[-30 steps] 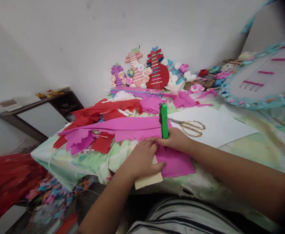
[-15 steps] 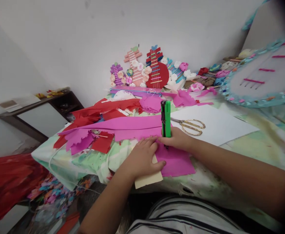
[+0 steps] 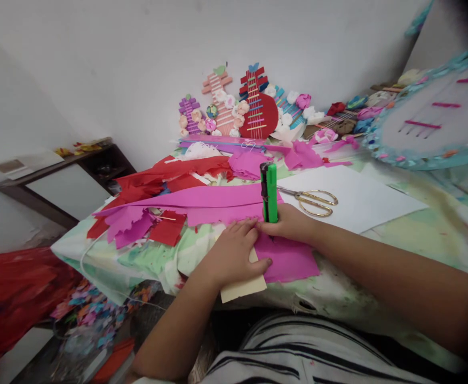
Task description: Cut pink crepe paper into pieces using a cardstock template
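My left hand (image 3: 237,253) lies flat on a pale yellow card (image 3: 244,289) and presses it down, fingers stretched out and thumb apart. The card partly covers a bright pink paper sheet (image 3: 292,264). Closed round an upright green and black tool that looks like a utility knife (image 3: 270,194), my right hand (image 3: 287,221) rests beside my left fingertips. The tool's dark lower tip just shows beneath the hand, over the pink sheet; whether it touches the paper I cannot tell. Gold-handled scissors (image 3: 317,204) lie on white paper (image 3: 362,194) beyond my right hand.
A folded pink strip (image 3: 201,200) and torn red paper (image 3: 169,229) lie to the left on the paint-stained tablecloth (image 3: 137,261). Decorated instrument-shaped crafts (image 3: 260,114) lean against the wall. A large blue-edged craft (image 3: 418,120) stands at right.
The whole view has shifted slightly, so things sit a little higher in the picture. Both hands keep nearly the same place on the card and pink sheet, and the grip is unchanged.
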Motion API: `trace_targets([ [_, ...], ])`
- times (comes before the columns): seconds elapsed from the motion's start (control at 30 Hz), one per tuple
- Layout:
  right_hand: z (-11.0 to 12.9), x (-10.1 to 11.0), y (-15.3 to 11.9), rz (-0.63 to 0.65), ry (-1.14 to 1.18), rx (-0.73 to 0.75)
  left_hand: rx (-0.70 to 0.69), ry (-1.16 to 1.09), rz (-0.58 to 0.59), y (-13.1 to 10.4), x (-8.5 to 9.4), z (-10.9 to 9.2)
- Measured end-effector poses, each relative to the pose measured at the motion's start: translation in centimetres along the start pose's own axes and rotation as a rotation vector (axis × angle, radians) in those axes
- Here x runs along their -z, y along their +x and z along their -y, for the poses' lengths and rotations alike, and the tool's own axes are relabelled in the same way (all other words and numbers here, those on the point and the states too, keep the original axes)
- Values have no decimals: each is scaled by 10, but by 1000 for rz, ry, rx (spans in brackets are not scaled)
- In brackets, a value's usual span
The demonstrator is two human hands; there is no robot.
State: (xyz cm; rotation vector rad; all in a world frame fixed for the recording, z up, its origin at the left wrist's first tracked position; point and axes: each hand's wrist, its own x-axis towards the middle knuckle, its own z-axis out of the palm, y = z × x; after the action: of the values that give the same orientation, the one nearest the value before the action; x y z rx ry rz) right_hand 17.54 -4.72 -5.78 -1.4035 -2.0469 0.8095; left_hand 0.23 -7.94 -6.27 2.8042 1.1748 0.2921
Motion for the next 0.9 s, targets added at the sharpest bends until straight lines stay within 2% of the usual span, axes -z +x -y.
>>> trace_targets([
  [0.33, -4, 4, -2, 8, 182, -30, 5, 18, -1, 0, -1, 1],
  [0.47, -4, 4, -4, 97, 108, 47, 10, -7, 1, 0, 0, 0],
  [0.57, -4, 3, -4, 117, 55, 83, 29, -19, 4, 1, 1, -1],
  [0.9, -7, 1, -1, 54, 16, 55, 29, -27, 2, 0, 0, -1],
])
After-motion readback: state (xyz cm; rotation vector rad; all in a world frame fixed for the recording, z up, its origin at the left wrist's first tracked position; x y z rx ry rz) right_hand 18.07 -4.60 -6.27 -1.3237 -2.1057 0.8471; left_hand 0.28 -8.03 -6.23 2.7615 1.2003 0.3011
